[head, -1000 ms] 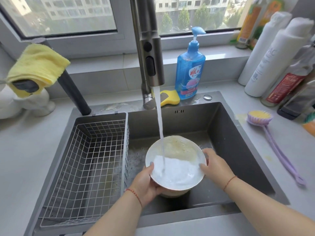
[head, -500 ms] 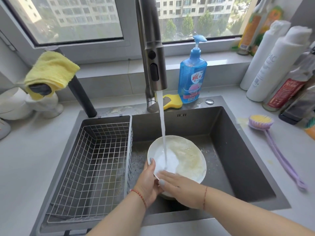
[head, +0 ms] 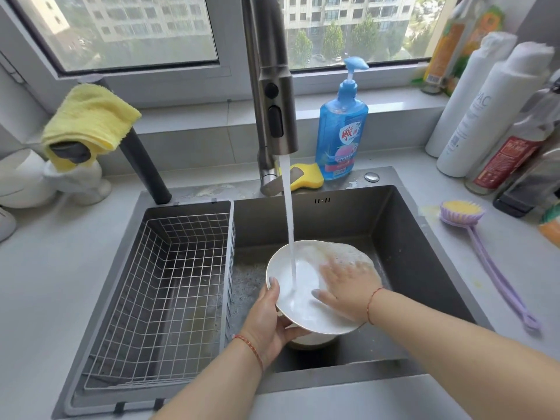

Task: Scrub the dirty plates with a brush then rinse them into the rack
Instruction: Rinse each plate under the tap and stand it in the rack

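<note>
Sink (head: 424, 268) side: right hand (head: 348, 283) has moved from the near rim onto the sudsy far half of the plate (head: 291, 310), fingers flat, rubbing under the tap stream (head: 290, 237), left hand (head: 269, 322) still gripping the left rim; rinse under way, wire rack (head: 169, 286) next.

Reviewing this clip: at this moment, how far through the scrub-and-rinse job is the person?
Scrubbing looks done: the brush lies on the counter. Rinsing is in hand: the left hand grips the plate under the tap stream while the right hand rubs its face; suds remain on the far side. Left: the rack holds no plates, and another dish sits under this plate.
</note>
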`<state>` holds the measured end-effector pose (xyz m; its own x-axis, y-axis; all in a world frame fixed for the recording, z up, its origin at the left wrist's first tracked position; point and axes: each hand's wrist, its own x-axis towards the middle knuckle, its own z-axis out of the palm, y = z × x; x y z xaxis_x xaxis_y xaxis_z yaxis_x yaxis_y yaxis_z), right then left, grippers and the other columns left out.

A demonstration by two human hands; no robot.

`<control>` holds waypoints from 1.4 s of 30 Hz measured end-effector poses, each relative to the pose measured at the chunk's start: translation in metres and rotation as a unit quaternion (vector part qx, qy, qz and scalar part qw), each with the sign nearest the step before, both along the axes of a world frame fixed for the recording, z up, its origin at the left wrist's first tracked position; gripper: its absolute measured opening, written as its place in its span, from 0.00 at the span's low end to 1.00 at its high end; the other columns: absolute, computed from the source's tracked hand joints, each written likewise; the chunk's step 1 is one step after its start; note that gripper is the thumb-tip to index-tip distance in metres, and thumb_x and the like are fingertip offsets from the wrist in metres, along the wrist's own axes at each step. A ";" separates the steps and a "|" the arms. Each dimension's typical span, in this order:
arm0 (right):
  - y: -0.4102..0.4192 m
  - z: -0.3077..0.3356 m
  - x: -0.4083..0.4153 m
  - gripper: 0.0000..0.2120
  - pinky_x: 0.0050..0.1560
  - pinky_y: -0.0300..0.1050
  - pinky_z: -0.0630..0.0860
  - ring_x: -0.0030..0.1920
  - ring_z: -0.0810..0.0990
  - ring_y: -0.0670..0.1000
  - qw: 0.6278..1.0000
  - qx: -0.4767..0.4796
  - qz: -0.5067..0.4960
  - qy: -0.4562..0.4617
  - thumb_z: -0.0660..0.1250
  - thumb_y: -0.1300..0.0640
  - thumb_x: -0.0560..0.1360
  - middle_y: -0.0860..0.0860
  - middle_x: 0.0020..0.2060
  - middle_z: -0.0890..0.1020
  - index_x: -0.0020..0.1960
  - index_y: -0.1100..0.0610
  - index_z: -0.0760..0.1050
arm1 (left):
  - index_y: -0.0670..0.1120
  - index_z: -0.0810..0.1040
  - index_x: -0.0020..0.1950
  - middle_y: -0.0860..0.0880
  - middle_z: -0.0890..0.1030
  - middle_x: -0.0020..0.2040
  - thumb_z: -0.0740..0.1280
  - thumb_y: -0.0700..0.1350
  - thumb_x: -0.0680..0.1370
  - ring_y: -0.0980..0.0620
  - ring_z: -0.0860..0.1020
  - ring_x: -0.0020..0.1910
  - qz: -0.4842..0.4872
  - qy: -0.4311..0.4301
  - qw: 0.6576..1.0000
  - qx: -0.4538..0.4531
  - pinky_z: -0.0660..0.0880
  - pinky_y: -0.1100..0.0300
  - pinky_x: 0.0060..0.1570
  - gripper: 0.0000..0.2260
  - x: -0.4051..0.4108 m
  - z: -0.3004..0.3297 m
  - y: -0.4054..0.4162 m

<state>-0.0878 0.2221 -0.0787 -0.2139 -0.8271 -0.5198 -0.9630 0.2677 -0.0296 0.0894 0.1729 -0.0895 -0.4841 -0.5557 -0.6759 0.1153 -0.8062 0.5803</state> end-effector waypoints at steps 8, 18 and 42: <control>0.045 0.042 0.053 0.43 0.76 0.49 0.43 0.77 0.41 0.50 0.975 0.034 0.002 -0.218 0.38 0.28 0.72 0.53 0.78 0.45 0.79 0.54 0.45 | 0.56 0.71 0.69 0.45 0.84 0.56 0.56 0.58 0.83 0.41 0.84 0.51 -0.007 -0.015 0.999 -0.050 0.81 0.47 0.41 0.16 -0.005 0.007 -0.008; -0.015 0.010 0.051 0.25 0.74 0.49 0.35 0.76 0.35 0.44 0.973 -0.067 0.055 -0.215 0.41 0.46 0.83 0.47 0.78 0.41 0.78 0.49 0.40 | 0.55 0.75 0.68 0.48 0.85 0.57 0.55 0.65 0.80 0.44 0.84 0.55 -0.066 -0.017 0.997 -0.044 0.82 0.44 0.44 0.23 -0.004 0.003 -0.003; -0.009 0.014 0.070 0.24 0.75 0.46 0.34 0.73 0.37 0.37 0.932 -0.028 0.039 -0.358 0.41 0.47 0.84 0.42 0.77 0.44 0.77 0.46 0.40 | 0.50 0.70 0.72 0.44 0.85 0.56 0.54 0.67 0.78 0.45 0.85 0.51 -0.021 -0.042 0.999 -0.020 0.81 0.48 0.41 0.30 0.003 -0.002 -0.017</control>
<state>-0.0182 0.2127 -0.0645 0.2331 -0.8554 -0.4626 -0.7070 0.1775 -0.6845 0.0926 0.1560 -0.0913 -0.4504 -0.5636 -0.6924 0.0306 -0.7848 0.6189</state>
